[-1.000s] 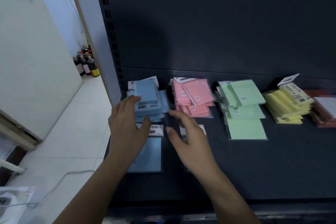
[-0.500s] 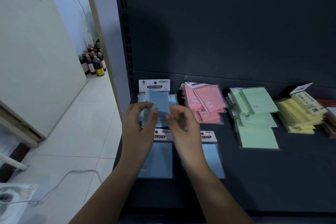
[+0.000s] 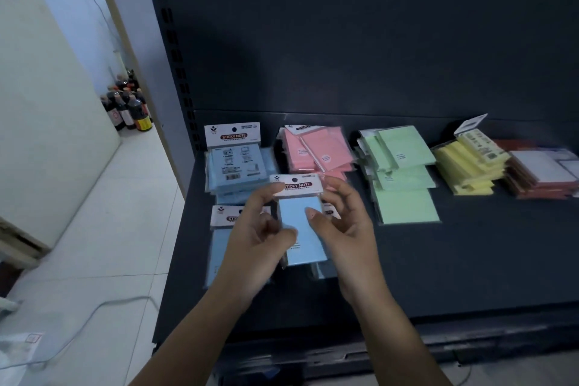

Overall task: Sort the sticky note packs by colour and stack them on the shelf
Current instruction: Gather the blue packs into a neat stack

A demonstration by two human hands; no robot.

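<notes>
I hold a blue sticky note pack (image 3: 301, 222) upright above the dark shelf (image 3: 470, 260). My left hand (image 3: 253, 247) pinches its left edge and my right hand (image 3: 347, 229) grips its right side, thumb on the front. Behind it lies a stack of blue packs (image 3: 233, 166) at the back left. Two more blue packs lie flat under my hands; the left one (image 3: 221, 238) shows, the other is mostly hidden. Pink packs (image 3: 316, 150), green packs (image 3: 398, 172) and yellow packs (image 3: 470, 166) sit in piles to the right.
A pile of reddish-brown and white packs (image 3: 545, 172) sits at the far right. A slotted shelf upright (image 3: 175, 72) stands on the left. Dark bottles (image 3: 128, 106) stand on the tiled floor beside a white door (image 3: 47, 103). A white cable (image 3: 94, 313) trails over the floor.
Both hands left the blue stack at the back and lifted one blue pack toward me; it now faces me label up. The camera moved closer to the shelf.
</notes>
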